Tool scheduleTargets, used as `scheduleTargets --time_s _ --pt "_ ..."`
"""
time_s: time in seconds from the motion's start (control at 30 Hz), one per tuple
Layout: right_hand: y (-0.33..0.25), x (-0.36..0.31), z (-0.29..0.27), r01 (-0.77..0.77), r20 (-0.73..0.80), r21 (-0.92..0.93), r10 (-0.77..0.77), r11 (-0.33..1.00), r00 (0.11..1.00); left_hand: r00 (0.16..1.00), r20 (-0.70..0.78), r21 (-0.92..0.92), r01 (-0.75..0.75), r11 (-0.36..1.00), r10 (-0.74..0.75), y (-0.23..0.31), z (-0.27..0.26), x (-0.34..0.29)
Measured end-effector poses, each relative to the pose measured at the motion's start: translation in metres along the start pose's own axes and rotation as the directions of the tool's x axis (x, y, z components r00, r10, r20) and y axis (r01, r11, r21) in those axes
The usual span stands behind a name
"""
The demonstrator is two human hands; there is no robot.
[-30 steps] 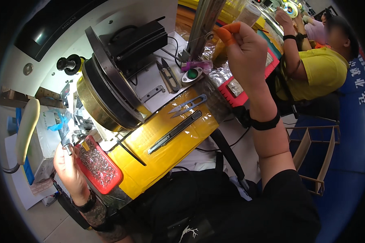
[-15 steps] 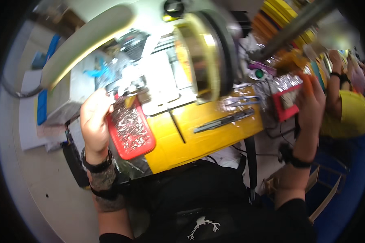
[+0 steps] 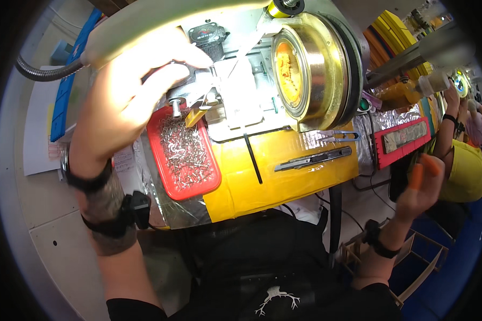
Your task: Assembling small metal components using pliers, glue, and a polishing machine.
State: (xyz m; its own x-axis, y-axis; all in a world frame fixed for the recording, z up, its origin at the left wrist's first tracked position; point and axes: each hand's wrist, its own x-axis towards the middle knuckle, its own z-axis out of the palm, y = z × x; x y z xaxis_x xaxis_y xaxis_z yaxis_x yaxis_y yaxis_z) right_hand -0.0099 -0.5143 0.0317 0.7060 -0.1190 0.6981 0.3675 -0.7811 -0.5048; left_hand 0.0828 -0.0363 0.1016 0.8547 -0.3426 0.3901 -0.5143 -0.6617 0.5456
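Note:
My left hand (image 3: 136, 88) is at the metal fitting (image 3: 201, 88) of a bench machine, fingers and thumb closed around a dark part. Glare hides exactly what they grip. Below that hand is a red tray (image 3: 190, 160) full of small metal pieces. My right hand (image 3: 422, 187) hangs off the table's right side, fingers curled in, with orange covers on two fingertips. Whether it pinches something small cannot be made out. Closest to it lies a red holder (image 3: 383, 155) with a grey block (image 3: 406, 137) in it. The machine's brass-coloured drum (image 3: 324, 69) stands at centre.
A utility knife (image 3: 313, 159), blue-handled snips (image 3: 338, 136) and a black rod (image 3: 253, 159) lie on the yellow tabletop (image 3: 235, 195). A lamp (image 3: 144, 27) arches over the left side. Another person's arm (image 3: 445, 125) and yellow garment (image 3: 466, 174) are at right.
My left hand has moved up and right, from the tray's edge to the machine's fitting. The right hand has dropped away from the red holder toward me. The view has shifted.

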Motion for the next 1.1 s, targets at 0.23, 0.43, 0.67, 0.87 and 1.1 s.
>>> scheduleTargets --time_s 0.23,0.43,0.67,0.87,1.1 --pt "-0.12 -0.014 0.085 0.143 0.458 0.588 -0.473 0.796 0.752 0.888 0.387 -0.109 -0.223 0.969 0.248 -0.042 -0.005 0.022" --pt "-0.151 -0.035 0.113 0.046 0.463 0.8 -0.665 0.598 0.586 0.84 0.469 -0.304 -0.134 0.943 0.271 -0.037 -0.001 0.034" --pt "-0.166 -0.026 0.131 0.034 0.442 0.83 -0.694 0.557 0.569 0.924 0.336 -0.313 -0.074 0.947 0.183 -0.038 -0.001 0.023" --pt "-0.174 -0.017 0.142 -0.281 0.581 0.769 -0.444 0.574 0.682 0.997 0.071 -0.317 0.058 0.947 -0.037 0.007 0.007 -0.004" --pt "-0.196 -0.016 0.184 -0.723 0.767 0.628 0.071 -0.287 0.638 0.972 -0.063 0.072 -0.223 0.972 0.228 0.05 0.038 -0.055"
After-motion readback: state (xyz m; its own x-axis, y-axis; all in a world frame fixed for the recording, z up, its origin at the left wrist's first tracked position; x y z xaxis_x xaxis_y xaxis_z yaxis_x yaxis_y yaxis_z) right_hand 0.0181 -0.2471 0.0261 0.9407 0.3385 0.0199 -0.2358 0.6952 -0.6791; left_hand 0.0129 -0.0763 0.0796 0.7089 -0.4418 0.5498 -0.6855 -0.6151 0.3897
